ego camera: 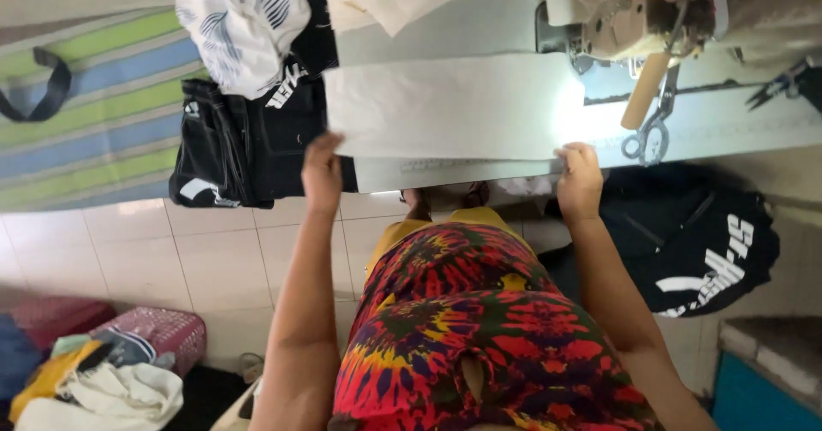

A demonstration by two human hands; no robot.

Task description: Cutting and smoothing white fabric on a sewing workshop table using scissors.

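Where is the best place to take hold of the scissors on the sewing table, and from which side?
Grip the scissors by the looped handles, which lie at the table's near edge, towards the person. Come from that near side, probably with the right hand; the blades point away under the sewing machine.

No packages, signs or screens were in view; the only print was white lettering on black garments (257,131).
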